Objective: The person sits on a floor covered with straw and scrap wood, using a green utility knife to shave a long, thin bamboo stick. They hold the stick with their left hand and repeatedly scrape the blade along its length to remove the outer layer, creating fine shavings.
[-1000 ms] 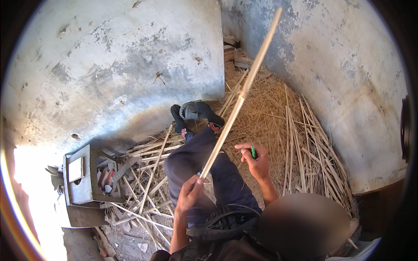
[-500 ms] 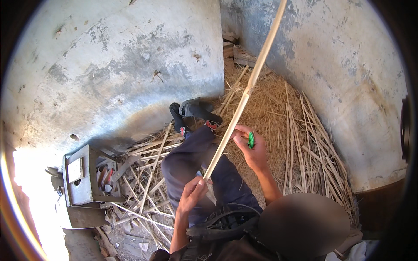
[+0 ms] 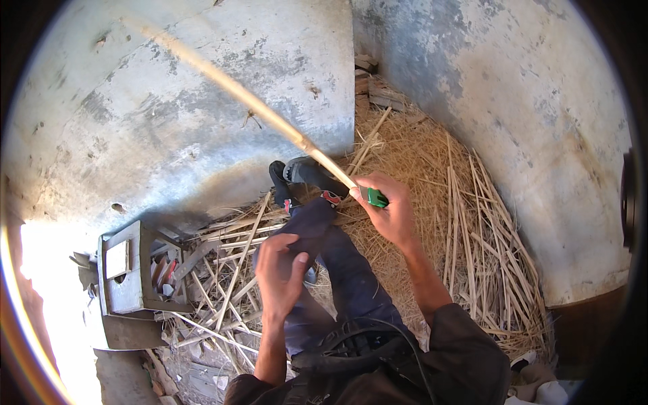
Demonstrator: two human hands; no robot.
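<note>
A long pale bamboo strip (image 3: 260,109) with a knot partway along slants up and left over the wall, its far end blurred. My right hand (image 3: 389,210) is closed at its lower end, fingers pinching the tip. In that same palm sits a small green tool (image 3: 376,197) with a greyish metal-looking part; its exact kind is hard to make out. My left hand (image 3: 279,277) holds nothing, its fingers apart and slightly curled, above my dark-trousered leg (image 3: 351,270).
Split strips (image 3: 482,250) lie piled along the right wall, beside fine straw-like shavings (image 3: 412,162). More strips (image 3: 236,277) cross each other on the left, near a worn wooden box (image 3: 125,300) holding odds and ends. Stained walls (image 3: 202,135) rise ahead and right.
The bamboo strip has swung from pointing up-right to up-left. Its lower end has passed from my left hand to my right, and the left has let go and opened.
</note>
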